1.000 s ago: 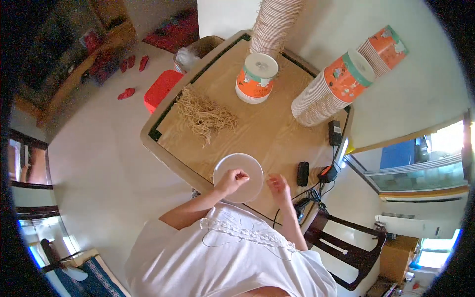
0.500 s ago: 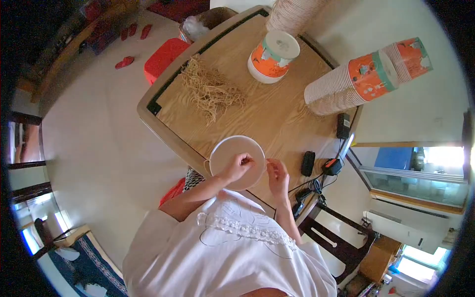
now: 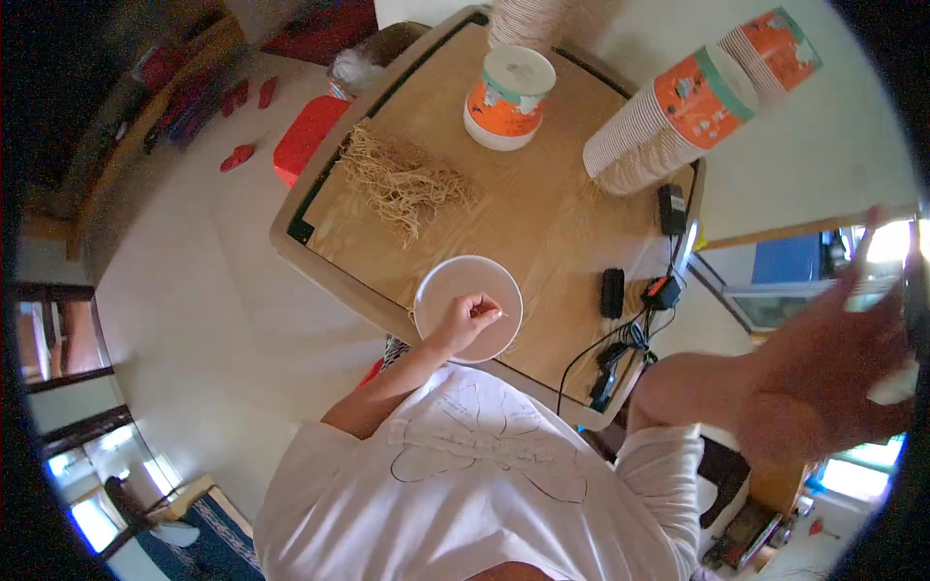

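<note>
A round white paper tub [image 3: 467, 271] stands near the front edge of the table, its open top facing me. My left hand [image 3: 469, 321] is over its mouth, with thumb and fingers pinched together; a small pale bit shows at the fingertips, too small to name. A tan cord loop [image 3: 412, 315] shows at the tub's left rim. My right hand [image 3: 823, 363] is raised at the far right, close to the camera and away from the table. Its fingers are apart, partly cut off by the dark rim of the picture, and nothing shows in them.
Tan cords [image 3: 402, 184] lie heaped on the wooden table [image 3: 533, 218]. Beyond stands an upside-down orange-and-white tub [image 3: 506, 111]; a long stack of tubs [image 3: 668, 121] lies to its right. Black adapters [image 3: 612, 293] and cables sit at the right edge. A red stool [image 3: 305, 136] stands left.
My right hand has left the tub's right rim and risen far to the right, toward the camera. My left hand stays pinched over the tub. The whole view has shifted slightly.
</note>
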The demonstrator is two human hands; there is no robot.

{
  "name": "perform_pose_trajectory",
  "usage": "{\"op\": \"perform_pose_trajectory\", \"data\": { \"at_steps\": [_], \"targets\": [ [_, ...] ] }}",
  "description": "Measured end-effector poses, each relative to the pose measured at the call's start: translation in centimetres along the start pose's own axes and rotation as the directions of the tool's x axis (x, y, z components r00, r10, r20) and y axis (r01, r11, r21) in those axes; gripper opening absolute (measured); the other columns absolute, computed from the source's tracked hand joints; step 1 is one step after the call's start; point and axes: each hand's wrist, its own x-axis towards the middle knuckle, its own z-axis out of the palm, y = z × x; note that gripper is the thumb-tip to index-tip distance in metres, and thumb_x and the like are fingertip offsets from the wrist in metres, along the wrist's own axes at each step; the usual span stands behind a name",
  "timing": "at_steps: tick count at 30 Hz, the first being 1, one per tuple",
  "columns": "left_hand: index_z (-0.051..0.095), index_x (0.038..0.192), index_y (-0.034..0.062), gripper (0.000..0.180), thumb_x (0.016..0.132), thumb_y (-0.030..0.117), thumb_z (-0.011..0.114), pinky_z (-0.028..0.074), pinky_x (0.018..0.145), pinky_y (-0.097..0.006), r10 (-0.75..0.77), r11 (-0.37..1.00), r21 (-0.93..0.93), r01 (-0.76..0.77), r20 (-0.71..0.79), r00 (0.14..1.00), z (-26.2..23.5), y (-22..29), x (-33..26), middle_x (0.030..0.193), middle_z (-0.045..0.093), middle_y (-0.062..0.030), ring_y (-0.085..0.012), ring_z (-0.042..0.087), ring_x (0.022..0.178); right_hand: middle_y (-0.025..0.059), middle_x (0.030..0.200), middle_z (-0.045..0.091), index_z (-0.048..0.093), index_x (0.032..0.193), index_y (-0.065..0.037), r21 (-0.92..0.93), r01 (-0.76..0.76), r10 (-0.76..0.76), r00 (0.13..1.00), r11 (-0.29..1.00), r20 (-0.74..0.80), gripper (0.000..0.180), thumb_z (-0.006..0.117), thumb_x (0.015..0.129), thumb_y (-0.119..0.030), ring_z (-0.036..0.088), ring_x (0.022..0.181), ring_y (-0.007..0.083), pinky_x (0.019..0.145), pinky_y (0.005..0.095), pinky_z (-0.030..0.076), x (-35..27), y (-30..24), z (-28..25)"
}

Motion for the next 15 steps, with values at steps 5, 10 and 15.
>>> {"op": "perform_pose_trajectory", "data": {
  "at_steps": [5,10,15],
  "targets": [
    [0.063,0.08,0.0019,0.009,0.08,0.011,0.063,0.045,0.06,-0.021,-0.043,0.998,-0.051,0.044,0.021,0.999,-0.6,0.5,0.2,0.072,0.063,-0.0018,-0.0059,0.055,0.065,0.0226,0.12,0.046,0.047,0.116,0.001,0.331,0.006,-0.001,1.0,0.944,-0.015,0.041,0.046,0.086,-0.028,0.045,0.111,0.0335,0.097,0.0501,0.028,2.8,1.1,-0.7],
    [0.063,0.081,0.002,0.009,0.08,0.011,0.062,0.046,0.062,-0.021,-0.023,1.0,-0.003,0.023,-0.012,1.0,-0.8,0.7,-0.1,0.074,0.063,-0.0016,-0.0064,0.056,0.068,0.0252,0.117,0.047,0.048,0.112,0.003,0.639,0.041,-0.041,0.999,0.768,-0.015,0.038,0.045,0.084,-0.022,0.044,0.112,0.0361,0.101,0.0544,0.022,4.0,2.0,-4.1],
    [0.063,0.081,0.0021,0.01,0.079,0.012,0.063,0.045,0.061,-0.023,-0.012,0.998,0.061,0.012,0.006,1.0,-0.4,0.4,0.7,0.073,0.062,-0.0018,-0.0066,0.055,0.065,0.0278,0.114,0.048,0.05,0.109,0.006,0.899,0.112,-0.169,0.985,0.422,-0.043,0.035,0.044,0.083,-0.017,0.043,0.112,0.0387,0.104,0.0587,0.016,2.8,-3.6,-0.2]
  ]
}}
